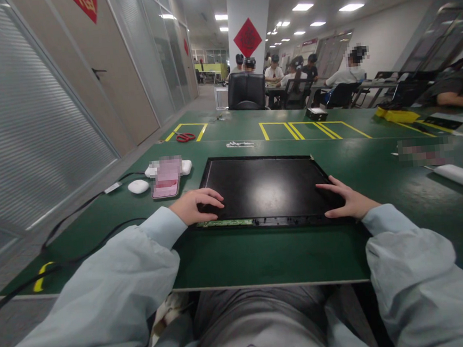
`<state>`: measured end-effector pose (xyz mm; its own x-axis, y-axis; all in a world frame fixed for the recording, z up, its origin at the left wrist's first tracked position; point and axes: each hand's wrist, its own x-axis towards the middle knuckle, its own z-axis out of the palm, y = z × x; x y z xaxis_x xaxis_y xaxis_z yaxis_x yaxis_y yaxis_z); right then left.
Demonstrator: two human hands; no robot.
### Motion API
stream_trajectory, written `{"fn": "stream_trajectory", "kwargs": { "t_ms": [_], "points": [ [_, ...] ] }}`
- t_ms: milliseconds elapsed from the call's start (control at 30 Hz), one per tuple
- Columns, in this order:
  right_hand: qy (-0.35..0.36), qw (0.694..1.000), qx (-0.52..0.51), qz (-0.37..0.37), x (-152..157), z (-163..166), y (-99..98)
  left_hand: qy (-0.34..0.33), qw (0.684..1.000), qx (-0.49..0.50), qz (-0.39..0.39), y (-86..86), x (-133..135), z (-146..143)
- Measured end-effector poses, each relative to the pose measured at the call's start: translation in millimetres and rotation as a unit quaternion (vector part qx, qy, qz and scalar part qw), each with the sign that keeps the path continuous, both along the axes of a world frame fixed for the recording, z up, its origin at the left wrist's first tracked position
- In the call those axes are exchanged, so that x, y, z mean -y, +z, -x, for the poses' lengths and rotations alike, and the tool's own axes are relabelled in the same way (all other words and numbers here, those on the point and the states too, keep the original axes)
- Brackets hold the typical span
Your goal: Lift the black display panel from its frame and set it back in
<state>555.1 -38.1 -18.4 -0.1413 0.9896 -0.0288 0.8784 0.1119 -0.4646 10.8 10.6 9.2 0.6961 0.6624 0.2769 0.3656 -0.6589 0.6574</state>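
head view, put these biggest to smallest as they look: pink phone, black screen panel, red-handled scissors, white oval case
1. Black screen panel, by far the largest
2. Pink phone
Not ranked: white oval case and red-handled scissors; they look close, and the scissors lie farther off.

I see white ceiling lights (351, 7) leave a hazy glare on the screen (270, 186) before me, edge distortion slant the door (107, 100) at left, and pixelation hide part of the phone (166, 189).
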Motion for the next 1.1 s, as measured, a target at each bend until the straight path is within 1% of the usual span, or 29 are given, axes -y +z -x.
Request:
{"fn": "stream_trajectory", "kwargs": {
  "t_ms": [233,333,400,467,567,667,933,1033,1100],
  "points": [
    [-0.007,1.0,0.006,0.002,0,0,-0.2,-0.005,1.0,0.008,-0.007,-0.2,0,-1],
    [-0.011,1.0,-0.006,-0.017,-1,1,-2.7,-0.002,1.0,0.013,0.0,-1.0,0,-1],
    [-0.037,0.998,-0.031,-0.042,-3,1,-5.9,0.002,1.0,0.013,-0.002,-1.2,0,0],
    [-0.079,0.993,-0.061,-0.07,-7,1,-9.9,0.013,1.0,0.008,-0.007,-0.9,1,0],
    [-0.134,0.984,-0.081,-0.087,-13,-2,-15.9,0.047,0.999,-0.004,-0.024,0.3,3,1],
    [-0.164,0.981,-0.062,-0.085,-16,-6,-19.3,0.086,0.995,-0.017,-0.044,0.1,5,1],
    [-0.173,0.983,-0.005,-0.058,-17,1,-17.1,0.178,0.979,-0.056,-0.075,-13.7,-3,4],
    [-0.188,0.981,-0.017,-0.042,-20,1,-16.8,0.232,0.968,-0.061,-0.071,-18.6,-7,5],
    [-0.199,0.978,-0.045,-0.037,-21,-3,-16.9,0.25,0.963,-0.074,-0.06,-20.2,-9,6]
  ]
}}
